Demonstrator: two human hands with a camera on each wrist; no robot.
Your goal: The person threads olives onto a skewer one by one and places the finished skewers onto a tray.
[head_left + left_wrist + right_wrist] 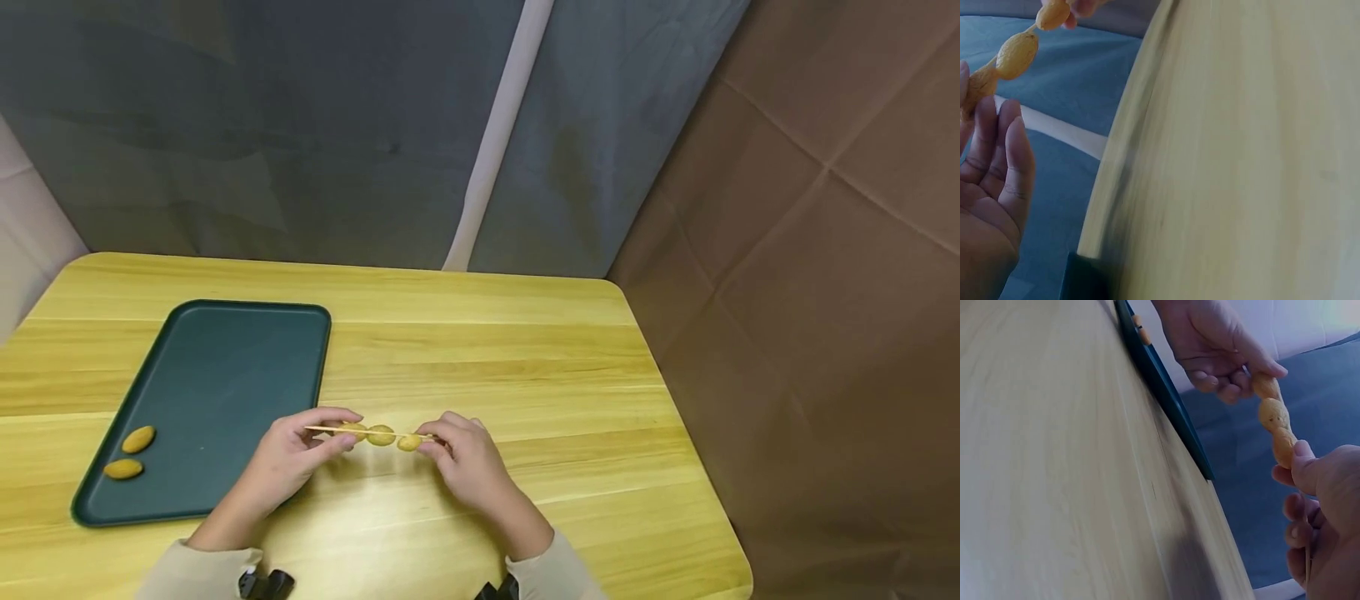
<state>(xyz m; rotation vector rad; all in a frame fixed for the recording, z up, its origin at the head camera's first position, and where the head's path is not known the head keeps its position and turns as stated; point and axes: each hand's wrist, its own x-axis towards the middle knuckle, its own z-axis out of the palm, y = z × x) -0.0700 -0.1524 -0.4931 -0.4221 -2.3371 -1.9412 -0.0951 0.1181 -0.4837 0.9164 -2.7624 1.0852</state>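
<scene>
A thin wooden skewer runs nearly level between both hands above the table. Threaded on it are three small, yellow-brown oval pieces with rough skin, the middle piece standing free of the fingers. My left hand pinches the leftmost piece between thumb and fingers. At the other end, my right hand grips the skewer right beside the rightmost piece, thumb and index finger at its edge. In the right wrist view, the skewer's lower length passes down through the right palm.
A dark green tray lies on the left of the wooden table. Two more oval pieces, an upper one and a lower one, rest near its left edge. Grey and brown cloth hangs behind and to the right.
</scene>
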